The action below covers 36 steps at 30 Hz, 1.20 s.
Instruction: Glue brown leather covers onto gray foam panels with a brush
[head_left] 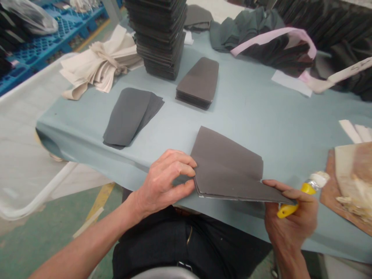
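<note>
Between my hands is a dark grey folded sheet piece (229, 162), its near edge raised off the table and showing thin layers. My left hand (171, 178) pinches its left edge between fingertips and thumb. At the right end my right hand (293, 213) grips the sheet piece's corner. A yellow-handled brush (287, 209) with a whitish, glue-crusted tip is also tucked in that hand, pointing up and right. Just beyond, a neat stack of dark brown-grey panels (199, 79) lies flat. Left of it is a fanned pile of dark grey pieces (128, 116).
A tall stack of black pieces (158, 35) stands at the back of the blue-grey table (247, 102). Beside it is a tied cream fabric bundle (101, 66). Dark bundles with a pink strip (273, 40) lie back right. A glue-stained board (353, 178) sits at the right.
</note>
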Each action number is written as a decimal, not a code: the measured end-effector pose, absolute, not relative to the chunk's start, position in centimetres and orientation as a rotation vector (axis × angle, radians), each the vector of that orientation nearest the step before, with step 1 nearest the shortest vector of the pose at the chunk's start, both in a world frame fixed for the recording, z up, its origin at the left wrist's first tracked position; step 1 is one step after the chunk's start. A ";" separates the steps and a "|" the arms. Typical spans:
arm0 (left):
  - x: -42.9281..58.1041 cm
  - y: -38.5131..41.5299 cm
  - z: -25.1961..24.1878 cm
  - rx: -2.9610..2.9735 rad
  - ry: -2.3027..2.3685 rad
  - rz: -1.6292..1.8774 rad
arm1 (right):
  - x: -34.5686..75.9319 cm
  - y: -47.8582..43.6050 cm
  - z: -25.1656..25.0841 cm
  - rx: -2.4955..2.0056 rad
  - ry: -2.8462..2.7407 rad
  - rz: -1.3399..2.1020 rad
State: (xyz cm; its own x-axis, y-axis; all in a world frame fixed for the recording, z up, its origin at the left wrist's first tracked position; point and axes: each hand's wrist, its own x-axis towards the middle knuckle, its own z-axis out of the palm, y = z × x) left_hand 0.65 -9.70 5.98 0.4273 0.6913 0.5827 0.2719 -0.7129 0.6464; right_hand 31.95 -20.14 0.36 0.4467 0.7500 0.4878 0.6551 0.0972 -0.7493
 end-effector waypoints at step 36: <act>3.3 -6.7 6.7 2.159 0.842 1.070 | 31.2 -18.7 1.8 -1.757 -1.108 0.050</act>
State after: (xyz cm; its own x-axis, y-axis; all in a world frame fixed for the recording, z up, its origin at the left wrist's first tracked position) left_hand 3.34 -6.67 6.73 0.4789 0.7438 0.4663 0.2778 -0.6322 0.7233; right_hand 31.21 -18.74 1.85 0.5764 0.6910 0.4363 0.6492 -0.0628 -0.7580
